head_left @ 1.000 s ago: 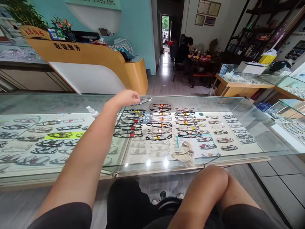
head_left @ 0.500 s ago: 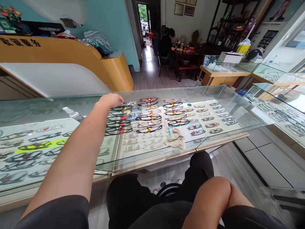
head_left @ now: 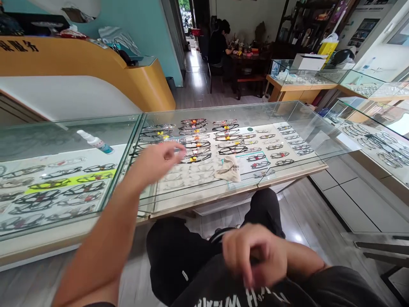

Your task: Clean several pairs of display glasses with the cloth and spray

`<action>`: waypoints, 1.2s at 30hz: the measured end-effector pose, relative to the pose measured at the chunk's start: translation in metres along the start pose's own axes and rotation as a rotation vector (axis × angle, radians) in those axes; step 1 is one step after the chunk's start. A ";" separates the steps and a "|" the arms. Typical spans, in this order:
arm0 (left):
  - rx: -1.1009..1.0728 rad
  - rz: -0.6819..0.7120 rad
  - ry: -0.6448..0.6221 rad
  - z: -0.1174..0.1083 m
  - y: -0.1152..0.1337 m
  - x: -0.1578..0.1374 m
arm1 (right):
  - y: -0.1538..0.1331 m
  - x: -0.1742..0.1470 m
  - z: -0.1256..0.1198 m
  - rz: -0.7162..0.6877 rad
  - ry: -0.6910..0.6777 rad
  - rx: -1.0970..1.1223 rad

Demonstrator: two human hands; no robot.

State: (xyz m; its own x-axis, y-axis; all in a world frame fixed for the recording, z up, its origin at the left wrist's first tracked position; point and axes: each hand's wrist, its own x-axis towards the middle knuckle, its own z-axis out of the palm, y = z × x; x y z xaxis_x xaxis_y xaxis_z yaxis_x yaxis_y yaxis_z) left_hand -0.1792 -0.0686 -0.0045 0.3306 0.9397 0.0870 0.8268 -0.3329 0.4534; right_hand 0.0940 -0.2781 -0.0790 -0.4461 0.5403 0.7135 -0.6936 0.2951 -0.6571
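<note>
My left hand (head_left: 159, 164) hovers over the near part of the glass counter, its fingers loosely bent with a gap between thumb and forefinger and nothing seen in them. Just beyond it, folded eyeglasses (head_left: 195, 144) with small red, orange and yellow tags are laid in columns on the glass top. My right hand (head_left: 255, 256) is raised above my lap, blurred by motion, its fingers loosely curled and apart, with no thing visible in it. A beige cloth (head_left: 229, 169) lies crumpled near the counter's front edge. The white spray bottle (head_left: 96, 141) is to the left of the eyeglasses.
Below the glass top (head_left: 179, 200), more eyeglasses (head_left: 279, 155) show inside the display case. Another display case (head_left: 380, 140) stands at the right. Across the aisle are a curved orange desk (head_left: 96, 64) and a person (head_left: 218, 47) seated at a dark table.
My left hand has drawn back from the far end of the left eyeglasses column toward me. My right hand has risen into view above my lap. The view has shifted slightly.
</note>
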 end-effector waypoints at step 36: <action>-1.471 -1.181 0.090 0.348 -0.026 -0.177 | -0.070 0.053 -0.236 0.703 0.223 -1.772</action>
State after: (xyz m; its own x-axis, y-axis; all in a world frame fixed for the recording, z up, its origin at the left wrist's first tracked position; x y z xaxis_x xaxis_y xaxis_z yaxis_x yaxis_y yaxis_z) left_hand -0.1010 -0.2536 -0.3408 -0.1011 0.6224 -0.7762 -0.4305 0.6760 0.5981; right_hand 0.2525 -0.0841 -0.0530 -0.1780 0.9360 0.3037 0.9005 0.2793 -0.3332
